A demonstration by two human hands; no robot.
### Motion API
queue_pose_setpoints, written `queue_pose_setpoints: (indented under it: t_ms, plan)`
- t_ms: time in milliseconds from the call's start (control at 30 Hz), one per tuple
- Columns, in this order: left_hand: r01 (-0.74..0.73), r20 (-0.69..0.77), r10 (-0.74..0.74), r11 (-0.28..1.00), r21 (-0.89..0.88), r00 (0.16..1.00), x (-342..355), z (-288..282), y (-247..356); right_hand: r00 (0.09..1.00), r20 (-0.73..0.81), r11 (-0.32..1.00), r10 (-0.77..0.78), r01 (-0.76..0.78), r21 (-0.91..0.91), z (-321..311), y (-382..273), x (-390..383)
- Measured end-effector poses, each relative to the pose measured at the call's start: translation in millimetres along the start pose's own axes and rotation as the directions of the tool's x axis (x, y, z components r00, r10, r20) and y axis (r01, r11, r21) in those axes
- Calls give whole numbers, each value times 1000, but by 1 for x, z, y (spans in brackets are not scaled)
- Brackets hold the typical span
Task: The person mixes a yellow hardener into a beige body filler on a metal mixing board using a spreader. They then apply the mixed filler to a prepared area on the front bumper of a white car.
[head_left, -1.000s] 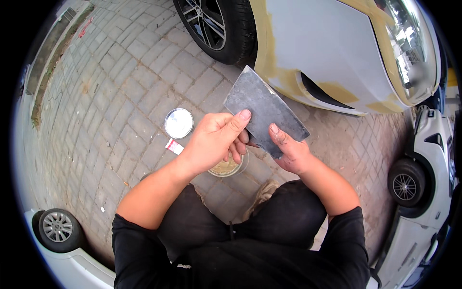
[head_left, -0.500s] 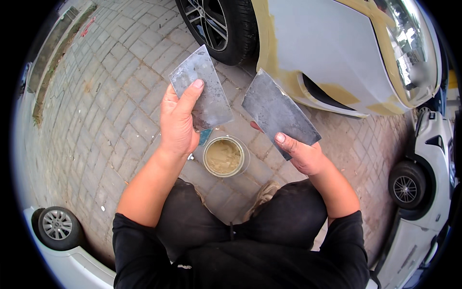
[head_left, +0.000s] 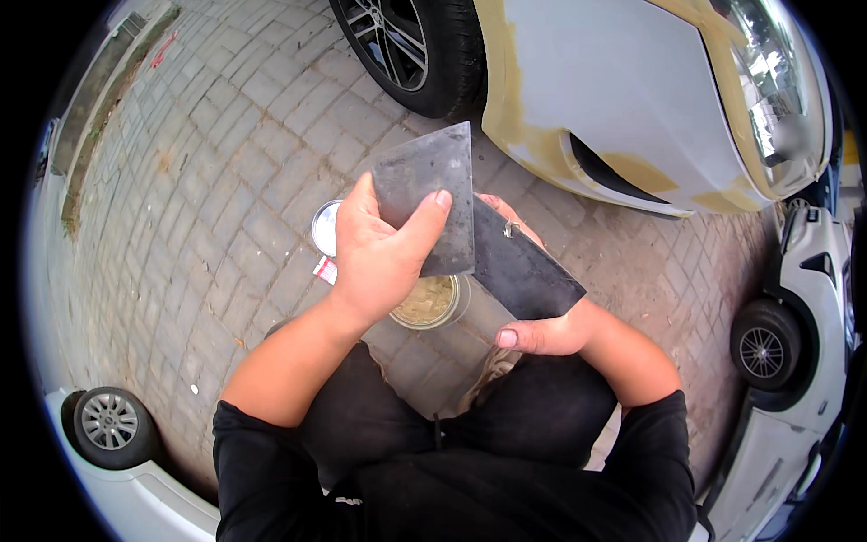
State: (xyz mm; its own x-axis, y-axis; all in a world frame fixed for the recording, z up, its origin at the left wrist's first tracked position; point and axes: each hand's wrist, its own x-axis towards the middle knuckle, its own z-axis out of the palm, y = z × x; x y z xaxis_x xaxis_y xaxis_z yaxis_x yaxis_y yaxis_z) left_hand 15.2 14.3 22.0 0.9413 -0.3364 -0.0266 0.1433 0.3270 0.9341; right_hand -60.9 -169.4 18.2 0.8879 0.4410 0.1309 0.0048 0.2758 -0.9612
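My left hand (head_left: 379,257) grips a flat grey metal scraper (head_left: 429,185), thumb laid across its face, held upright in front of me. My right hand (head_left: 542,330) holds a second, darker flat scraper (head_left: 524,271) from below, angled down to the right. The edge of the left scraper overlaps the upper end of the right one. Just under both blades stands an open round tin of beige filler paste (head_left: 432,303) on the paving.
The tin's lid (head_left: 323,228) lies on the brick paving (head_left: 199,181) to the left, beside a small red and white packet (head_left: 325,269). A grey car body with yellowish filler patches (head_left: 614,99) and its wheel (head_left: 406,45) stand ahead. Other cars' wheels show at lower left (head_left: 108,425) and right (head_left: 763,348).
The two scrapers were held apart half a second ago; my left hand has brought its scraper rightward onto the right one. The right scraper has tilted lower.
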Motion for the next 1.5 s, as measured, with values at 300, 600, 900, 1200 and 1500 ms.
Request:
queue_pose_setpoints:
  t_ms: [300,600,900,1200,1500]
  plan:
    - [121,432,-142,990,75,890,-12,29,-11,976,-95,973,195,-180,146,-9,12,-11]
    - [291,299,-299,954,73,906,9,107,-101,840,-445,949,310,-248,194,-65,24,-105]
    - [284,253,-408,866,413,877,21,149,-203,698,-540,822,470,-122,557,-95,55,-187]
    - [722,203,-704,692,-19,680,10,135,-279,634,-761,748,-141,-435,-501,-125,99,-247]
    - [643,274,-676,736,210,684,-7,133,-303,754,-648,537,-106,-505,-675,-127,145,-259]
